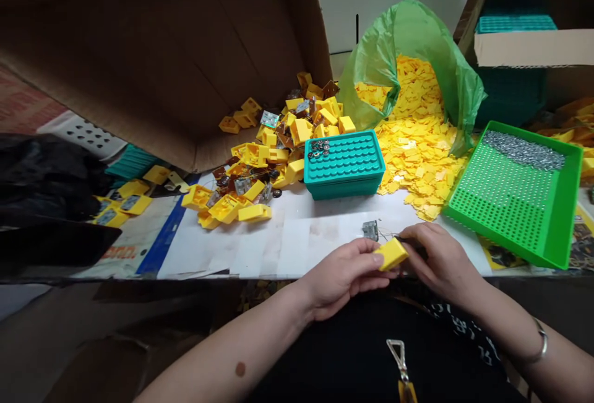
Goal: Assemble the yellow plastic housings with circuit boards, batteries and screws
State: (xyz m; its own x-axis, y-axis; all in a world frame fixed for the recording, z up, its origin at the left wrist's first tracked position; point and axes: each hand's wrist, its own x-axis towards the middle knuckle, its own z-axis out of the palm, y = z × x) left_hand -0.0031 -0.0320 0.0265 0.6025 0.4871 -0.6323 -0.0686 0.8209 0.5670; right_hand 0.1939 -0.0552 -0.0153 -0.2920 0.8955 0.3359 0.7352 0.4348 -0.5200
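Note:
Near the table's front edge, my left hand [346,273] holds a small yellow plastic case [391,254] between thumb and fingers. My right hand [434,257] is closed at the right end of that case; its fingertips pinch something dark and small that I cannot make out. A grey component [370,230] with thin wires lies on the white table surface [288,236] just beyond my hands, its wires running toward my right fingers. Behind it stands a teal tray [346,164] with several small round metal parts at its left corner.
A pile of yellow cases [227,207] spreads at left centre before a large cardboard box [153,50]. Flat yellow pieces [417,155] spill from a green bag [375,44]. To the right is a green perforated tray [510,211] with small metal pieces.

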